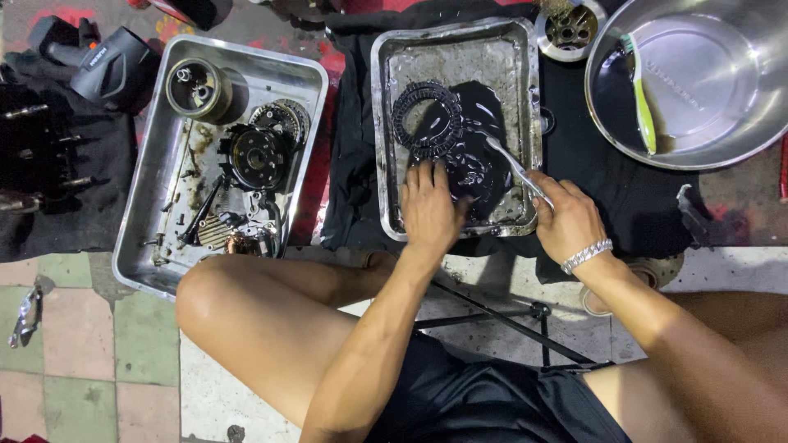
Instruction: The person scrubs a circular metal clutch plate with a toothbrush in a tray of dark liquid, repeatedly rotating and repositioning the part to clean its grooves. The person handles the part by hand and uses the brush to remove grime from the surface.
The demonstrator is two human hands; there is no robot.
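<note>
My left hand (428, 205) rests flat in a metal tray (456, 37), its fingers pressing a dark part that lies in a pool of black oily liquid (484, 164). A toothed clutch ring (425, 115) lies in the same tray just above my fingers. My right hand (569, 220), with a silver bracelet on the wrist, grips a white-handled brush (513, 168) whose head points into the black liquid.
A second metal tray (176, 66) at the left holds a clutch basket (199, 89), round plates (256, 154) and small parts. A steel bowl (698, 78) at top right contains a green toothbrush (640, 94). Black cloth lies under the trays. My bare knees are below.
</note>
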